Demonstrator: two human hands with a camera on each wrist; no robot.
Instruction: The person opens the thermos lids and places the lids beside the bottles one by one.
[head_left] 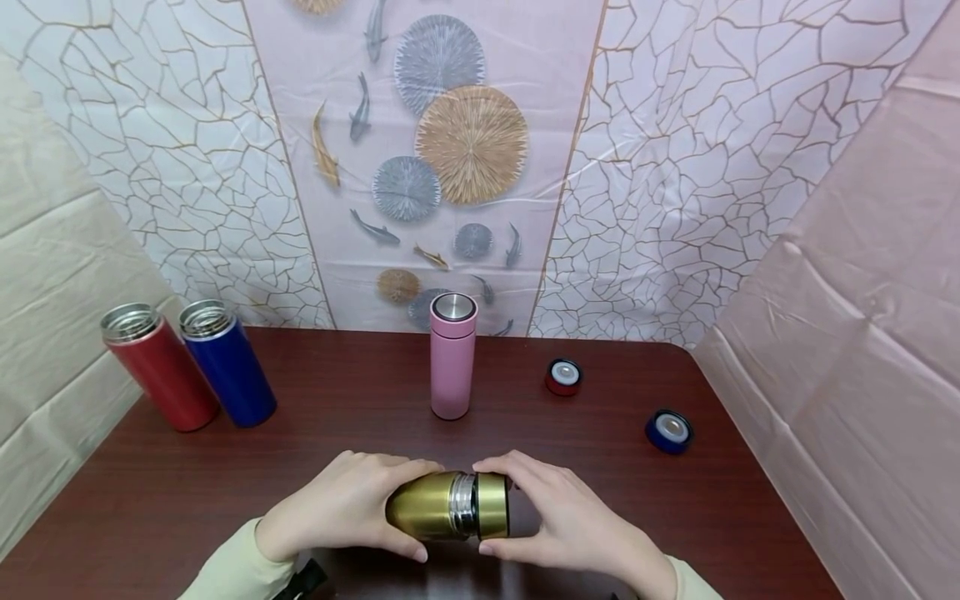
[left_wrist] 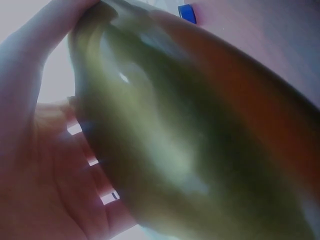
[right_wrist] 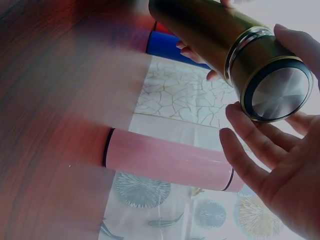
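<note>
At the left of the head view there stand a red bottle (head_left: pixel 167 377) and a blue bottle (head_left: pixel 234 371); near the centre, a closed pink bottle (head_left: pixel 452 375). At the right, a red cap (head_left: pixel 564 386) and a blue cap (head_left: pixel 667 433) lie on the tabletop (head_left: pixel 345 383).

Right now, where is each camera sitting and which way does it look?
Head: on the person's head, looking forward and down at the gold bottle and gold cap; the left grip, right grip and sleeves show.
Left wrist: on that wrist, looking closely at the gold bottle's side; the left grip shows.
Right wrist: on that wrist, looking past the gold cap toward the pink bottle; the right grip and some left fingertips show.
Shared: head and right wrist both see the pink bottle.
</note>
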